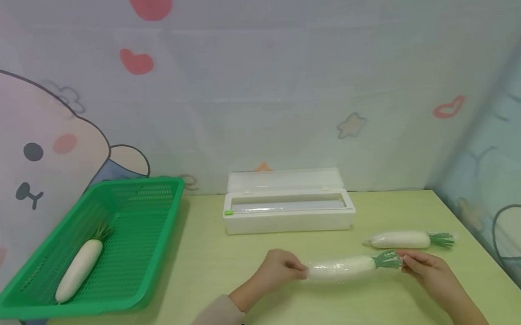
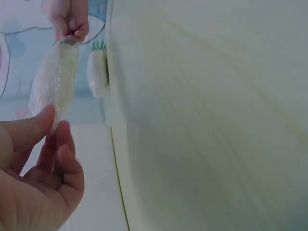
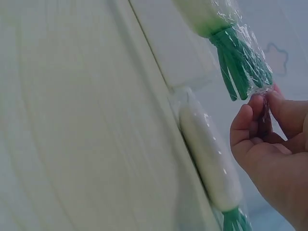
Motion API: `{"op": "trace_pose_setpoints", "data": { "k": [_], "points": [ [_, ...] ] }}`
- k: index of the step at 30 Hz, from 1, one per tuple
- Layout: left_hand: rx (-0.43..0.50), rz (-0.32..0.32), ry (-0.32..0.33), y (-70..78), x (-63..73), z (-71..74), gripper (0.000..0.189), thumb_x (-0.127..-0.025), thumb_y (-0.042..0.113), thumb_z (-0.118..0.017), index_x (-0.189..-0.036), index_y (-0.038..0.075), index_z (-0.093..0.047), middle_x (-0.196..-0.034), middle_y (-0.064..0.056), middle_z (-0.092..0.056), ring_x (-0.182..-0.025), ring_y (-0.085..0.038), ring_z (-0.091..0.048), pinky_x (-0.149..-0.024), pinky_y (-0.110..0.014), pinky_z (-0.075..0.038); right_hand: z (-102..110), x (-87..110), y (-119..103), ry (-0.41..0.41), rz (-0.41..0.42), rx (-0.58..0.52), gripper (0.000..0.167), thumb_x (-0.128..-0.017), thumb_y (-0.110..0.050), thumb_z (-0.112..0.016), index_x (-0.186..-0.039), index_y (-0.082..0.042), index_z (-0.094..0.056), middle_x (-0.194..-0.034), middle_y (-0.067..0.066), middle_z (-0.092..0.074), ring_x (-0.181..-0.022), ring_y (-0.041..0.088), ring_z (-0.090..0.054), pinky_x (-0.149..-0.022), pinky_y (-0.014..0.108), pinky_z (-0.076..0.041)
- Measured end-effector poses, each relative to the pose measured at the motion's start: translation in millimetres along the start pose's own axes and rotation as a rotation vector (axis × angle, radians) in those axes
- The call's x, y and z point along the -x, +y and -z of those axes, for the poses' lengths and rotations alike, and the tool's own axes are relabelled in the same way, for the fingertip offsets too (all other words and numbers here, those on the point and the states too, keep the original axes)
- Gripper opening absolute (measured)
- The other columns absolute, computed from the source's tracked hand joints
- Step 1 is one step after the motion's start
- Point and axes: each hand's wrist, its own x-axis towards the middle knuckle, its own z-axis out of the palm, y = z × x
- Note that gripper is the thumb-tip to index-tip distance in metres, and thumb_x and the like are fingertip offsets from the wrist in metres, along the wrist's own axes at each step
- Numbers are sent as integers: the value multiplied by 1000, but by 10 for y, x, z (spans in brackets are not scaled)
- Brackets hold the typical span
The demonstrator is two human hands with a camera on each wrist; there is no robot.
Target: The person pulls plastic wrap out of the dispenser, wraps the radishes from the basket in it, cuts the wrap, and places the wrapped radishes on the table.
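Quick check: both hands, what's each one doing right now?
Left hand: pinches the root end of the wrapped radish.
Right hand: pinches its leafy end's wrap.

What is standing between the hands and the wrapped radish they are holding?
Nothing visible does. The left hand pinches the white end of the wrapped radish, and the right hand pinches the film at its green leaf end.

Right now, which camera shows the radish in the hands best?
The head view: the whole wrapped radish shows there, held by its tips between the left hand and the right hand. The left wrist view shows its film-covered white body end-on. The right wrist view shows only its green leaf end, where the fingers pinch the wrap.
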Motion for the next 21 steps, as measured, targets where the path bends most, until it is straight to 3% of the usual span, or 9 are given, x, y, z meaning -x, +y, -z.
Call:
{"op": "trace_pose_setpoints", "data": {
  "k": [3,7,10,14,17,21],
  "points": [
    [-9,14,1,84,-170,-216,6,-78,8,-78,-83,4,-77,-79,-5,-73,-64,-4,-60,-57,-19,-47,220,68,3,-3,10,-159,33,-100,-2,-46,-108,-18,-74,-106,-12,-67,-91,5,-63,-80,18,-52],
    [-16,-14,-14,182,-388,-474,7,-80,7,-76,-85,3,-77,-79,-4,-73,-63,-1,-58,-58,-16,-48,479,156,27,69,17,-223,36,-99,4,-46,-106,-16,-74,-105,-11,-68,-89,4,-64,-79,18,-52],
    [-44,-42,-25,231,-525,-657,7,-81,6,-75,-86,2,-77,-81,-3,-73,-65,2,-57,-59,-14,-47,651,214,47,192,-61,-171,34,-97,2,-51,-96,-21,-75,-95,-11,-68,-84,3,-64,-76,17,-52],
    [-90,-55,-20,305,-663,-888,6,-83,5,-73,-88,4,-77,-84,-2,-73,-71,0,-60,-62,-13,-47,880,252,29,331,-240,-41,24,-95,-15,-61,-83,-33,-72,-86,-17,-66,-79,-1,-64,-74,16,-52],
    [-111,-63,-18,378,-732,-1038,10,-85,2,-70,-93,3,-77,-88,-2,-73,-76,-2,-63,-64,-12,-48,1030,256,6,384,-342,20,16,-92,-29,-66,-79,-37,-69,-84,-21,-64,-79,-3,-62,-75,15,-51],
    [-112,-80,-17,462,-797,-1195,17,-86,-2,-66,-99,2,-76,-92,-3,-73,-75,0,-60,-63,-12,-46,1177,264,10,428,-379,5,19,-92,-33,-63,-74,-36,-69,-81,-20,-63,-77,-2,-61,-75,15,-51]
  ]
}}
